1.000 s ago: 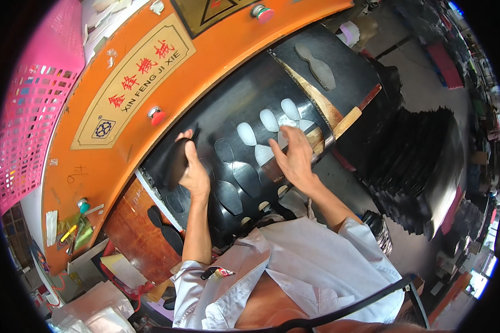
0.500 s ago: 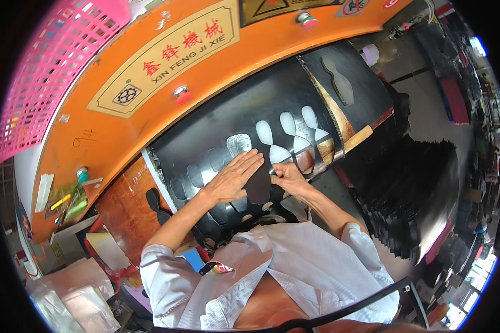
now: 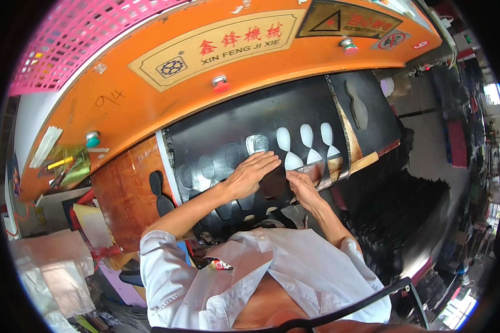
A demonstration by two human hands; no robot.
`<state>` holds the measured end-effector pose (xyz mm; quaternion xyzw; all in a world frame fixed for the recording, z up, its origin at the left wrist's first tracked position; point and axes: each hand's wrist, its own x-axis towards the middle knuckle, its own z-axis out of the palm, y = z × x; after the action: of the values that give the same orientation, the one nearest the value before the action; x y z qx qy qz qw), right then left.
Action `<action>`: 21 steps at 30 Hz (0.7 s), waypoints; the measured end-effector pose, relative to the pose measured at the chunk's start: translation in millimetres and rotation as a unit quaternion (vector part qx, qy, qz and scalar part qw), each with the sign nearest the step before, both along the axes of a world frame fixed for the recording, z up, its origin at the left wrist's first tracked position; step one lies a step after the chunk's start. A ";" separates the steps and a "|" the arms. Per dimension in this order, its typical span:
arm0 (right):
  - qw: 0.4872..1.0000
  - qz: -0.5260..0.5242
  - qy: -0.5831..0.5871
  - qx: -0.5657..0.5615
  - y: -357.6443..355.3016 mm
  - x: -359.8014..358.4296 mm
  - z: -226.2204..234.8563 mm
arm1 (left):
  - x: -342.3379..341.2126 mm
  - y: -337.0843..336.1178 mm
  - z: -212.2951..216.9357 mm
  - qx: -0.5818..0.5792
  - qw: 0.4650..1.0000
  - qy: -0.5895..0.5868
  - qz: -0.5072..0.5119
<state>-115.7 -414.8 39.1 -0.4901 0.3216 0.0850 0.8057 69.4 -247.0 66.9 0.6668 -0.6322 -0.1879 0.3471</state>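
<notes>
1. Black sheet material point(image 3: 272, 119), punched through with rows of sole-shaped holes, lies spread on the bench of an orange cutting machine point(image 3: 150, 94), directly in front of a person in a white shirt point(image 3: 294, 272).
2. Left hand point(image 3: 250, 173) rests flat and open on the sheet, fingers straight and pointing towards the metal cutting die point(image 3: 256, 144), which sits just beyond the fingertips.
3. Right hand point(image 3: 301, 184) is lightly curled at the sheet's near part, fingertips pinched on a dark piece; whether it grips the sheet or a loose cut-out cannot be told.
4. Three pale sole-shaped openings point(image 3: 306, 145) show just right of the die, with darker cut-outs to the left of it.
5. A brown board point(image 3: 125, 194) lies to the left of the sheet with a black sole-shaped piece point(image 3: 160, 193) on it.
6. Red and green buttons point(image 3: 221, 84) stud the machine's front; a pink plastic crate point(image 3: 78, 44) sits above it.
7. Stacked black sheets point(image 3: 405, 216) lie on the right.
</notes>
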 end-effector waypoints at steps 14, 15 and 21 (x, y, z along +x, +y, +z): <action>0.918 0.142 -0.075 -0.364 59.8 11.7 31.8 | 25.4 66.3 17.7 -0.082 0.988 -0.031 0.124; 0.944 0.194 -0.035 -0.266 61.8 18.3 23.0 | 17.4 69.1 10.8 -0.040 0.995 -0.025 0.083; 0.996 0.082 -0.031 -0.022 58.7 20.8 -10.5 | 11.1 82.7 1.6 0.080 0.995 -0.041 -0.049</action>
<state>-94.8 -356.1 28.6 -0.5350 0.2569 0.1279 0.7946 80.5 -164.3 68.5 0.6677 -0.6605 -0.2275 0.2570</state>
